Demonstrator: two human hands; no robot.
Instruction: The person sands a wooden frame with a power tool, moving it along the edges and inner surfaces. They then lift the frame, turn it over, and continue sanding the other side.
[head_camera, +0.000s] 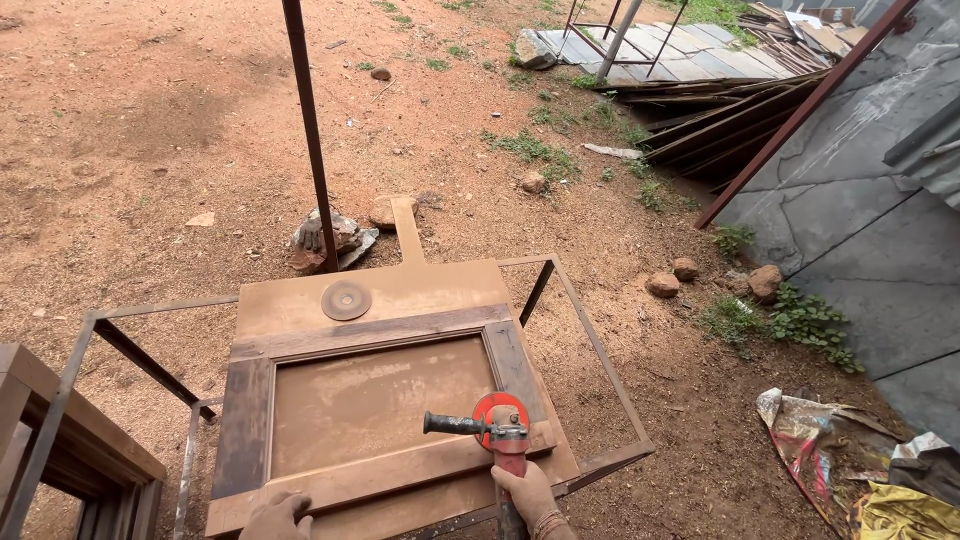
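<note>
A dusty wooden panelled door lies flat on a rusty metal frame stand. My right hand grips the body of a red angle grinder, whose black side handle points left. The grinder's disc rests on the door's lower right frame rail. My left hand presses on the door's near edge at the lower left. A loose round sanding disc lies on the door's far panel.
A thin rusty pole stands upright behind the door, set among rocks. Another wooden frame sits at the left. Stacked planks and sheets lie far right, a grey stone slab wall at right, crumpled bags below it.
</note>
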